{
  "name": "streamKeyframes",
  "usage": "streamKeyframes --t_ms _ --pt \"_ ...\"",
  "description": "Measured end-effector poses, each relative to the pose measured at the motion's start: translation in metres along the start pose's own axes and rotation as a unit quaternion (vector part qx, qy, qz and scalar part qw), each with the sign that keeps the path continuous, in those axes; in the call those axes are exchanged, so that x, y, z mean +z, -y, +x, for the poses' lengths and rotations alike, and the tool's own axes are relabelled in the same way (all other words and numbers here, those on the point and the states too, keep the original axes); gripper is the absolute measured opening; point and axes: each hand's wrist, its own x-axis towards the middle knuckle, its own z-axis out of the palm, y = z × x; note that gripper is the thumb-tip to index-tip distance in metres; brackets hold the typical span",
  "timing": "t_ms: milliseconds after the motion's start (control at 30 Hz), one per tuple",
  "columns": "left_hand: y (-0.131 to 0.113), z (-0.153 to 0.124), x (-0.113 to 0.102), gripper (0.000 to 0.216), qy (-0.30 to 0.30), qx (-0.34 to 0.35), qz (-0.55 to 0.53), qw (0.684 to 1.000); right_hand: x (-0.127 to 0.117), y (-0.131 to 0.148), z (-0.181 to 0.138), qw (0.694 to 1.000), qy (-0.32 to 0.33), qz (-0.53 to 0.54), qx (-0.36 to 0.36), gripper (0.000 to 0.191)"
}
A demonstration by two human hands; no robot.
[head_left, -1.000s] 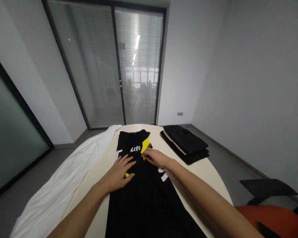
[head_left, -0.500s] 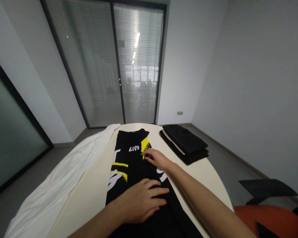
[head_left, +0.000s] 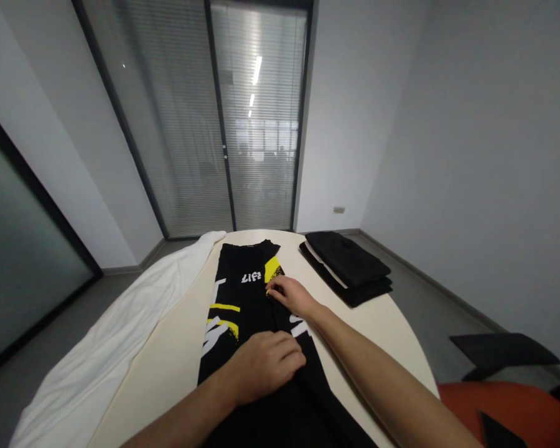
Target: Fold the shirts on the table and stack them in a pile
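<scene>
A long black garment with yellow and white prints lies lengthwise on the table, its near end running out of view at the bottom. My left hand rests on its lower middle, fingers curled closed on the dark cloth. Farther up, at the right side beside a yellow patch, my right hand pinches the fabric between thumb and fingers. A raised fold runs through the cloth between the two hands. Whether the garment is a top or trousers, I cannot tell.
Along the left edge of the pale round table lies a white cloth. A stack of folded black clothes sits at the back right. An orange chair with black armrests stands at the lower right. Glass doors are beyond.
My left hand's fingers have gone from spread flat to curled on the cloth. My right hand pinches the fabric more tightly, and a fold has risen near the right side.
</scene>
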Motion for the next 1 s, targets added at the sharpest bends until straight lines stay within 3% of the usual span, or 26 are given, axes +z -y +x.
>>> streamKeyframes --t_ms 100,300,400,500,667,867,1000 --pt "0.001 -0.003 -0.004 0.008 -0.012 0.03 -0.021 0.999 -0.002 0.002 -0.001 1.0 0.007 0.006 -0.016 0.012" --pt "-0.001 -0.001 -0.018 0.019 0.057 0.043 -0.026 0.997 -0.004 0.002 -0.004 1.0 0.021 0.009 -0.017 0.018" --pt "-0.007 0.003 -0.019 0.013 0.075 0.071 -0.041 0.994 -0.004 0.001 -0.004 0.999 0.028 0.003 -0.017 0.02" --pt "-0.012 0.003 -0.014 0.011 0.056 0.093 -0.056 0.993 -0.004 0.001 -0.003 0.999 0.029 -0.007 -0.014 0.02" --pt "-0.009 -0.004 -0.015 0.019 0.007 0.055 -0.087 0.995 -0.005 -0.001 -0.003 0.999 0.038 0.007 -0.015 0.02" --pt "-0.014 -0.004 -0.02 0.026 0.102 0.066 -0.125 0.985 -0.008 -0.002 -0.004 0.998 0.054 0.025 -0.017 0.026" --pt "-0.024 0.0 -0.021 0.024 0.105 0.104 -0.075 0.986 -0.01 0.001 -0.004 0.998 0.059 0.013 -0.021 0.027"
